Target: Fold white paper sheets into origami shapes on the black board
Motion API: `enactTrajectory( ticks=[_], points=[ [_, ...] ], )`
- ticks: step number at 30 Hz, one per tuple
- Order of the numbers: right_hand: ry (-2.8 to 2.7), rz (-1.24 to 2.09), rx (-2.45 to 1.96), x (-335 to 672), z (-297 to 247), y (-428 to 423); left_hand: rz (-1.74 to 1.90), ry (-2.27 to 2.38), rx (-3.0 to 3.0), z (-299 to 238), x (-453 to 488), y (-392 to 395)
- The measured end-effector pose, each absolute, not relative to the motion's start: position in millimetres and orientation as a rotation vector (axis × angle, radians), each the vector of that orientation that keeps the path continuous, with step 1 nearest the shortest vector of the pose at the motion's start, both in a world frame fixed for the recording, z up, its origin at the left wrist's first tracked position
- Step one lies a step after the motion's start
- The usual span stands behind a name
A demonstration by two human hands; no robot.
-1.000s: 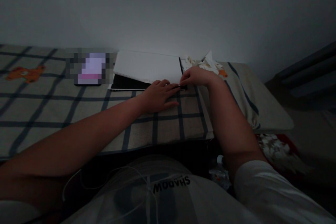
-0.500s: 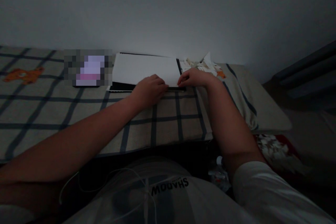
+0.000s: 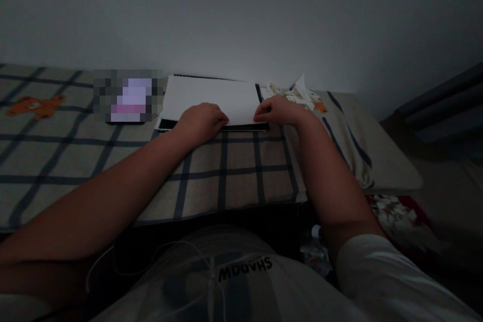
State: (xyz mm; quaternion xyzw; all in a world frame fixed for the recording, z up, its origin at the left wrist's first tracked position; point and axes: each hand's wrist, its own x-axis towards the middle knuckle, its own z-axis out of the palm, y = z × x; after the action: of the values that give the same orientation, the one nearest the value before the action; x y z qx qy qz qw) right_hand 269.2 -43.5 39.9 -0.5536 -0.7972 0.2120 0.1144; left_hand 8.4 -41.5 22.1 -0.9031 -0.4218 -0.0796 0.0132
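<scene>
A white sheet of paper [image 3: 211,95] lies on a flat black-edged pad [image 3: 168,124], whose dark strip shows along the front and right side. My left hand [image 3: 202,122] rests over the front edge of the sheet, thumb and fingers pinched together on it near the middle. At the front right corner, my right hand [image 3: 278,109] pinches the same sheet between curled fingers and thumb. Torn scraps of white paper [image 3: 300,91] lie just behind my right hand.
The checked cloth [image 3: 241,181] covers the table, against a pale wall [image 3: 241,20]. A phone [image 3: 132,100], blurred out, lies left of the pad, with an orange cloth pattern [image 3: 35,107] farther left. Below right are a plastic bottle [image 3: 316,249] and a red container [image 3: 418,216] of paper scraps.
My left hand has slid left along the sheet's front edge, away from my right hand. My right hand stays at the corner, almost unmoved.
</scene>
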Motion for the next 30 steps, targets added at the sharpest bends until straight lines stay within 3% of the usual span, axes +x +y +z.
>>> enactTrajectory(
  ticks=[9,26,30],
  points=[
    [-2.464,0.514,-1.393,236.1,29.7,-47.5,-0.155,-1.219,-2.760,27.7,9.9,-47.8],
    [-2.391,0.751,-1.408,241.8,27.8,-44.4,-0.181,-1.044,-2.747,26.4,13.7,-59.3],
    [-2.387,0.744,-1.380,243.6,26.0,-42.6,-0.050,-0.969,-2.803,21.2,21.3,-70.4]
  ],
)
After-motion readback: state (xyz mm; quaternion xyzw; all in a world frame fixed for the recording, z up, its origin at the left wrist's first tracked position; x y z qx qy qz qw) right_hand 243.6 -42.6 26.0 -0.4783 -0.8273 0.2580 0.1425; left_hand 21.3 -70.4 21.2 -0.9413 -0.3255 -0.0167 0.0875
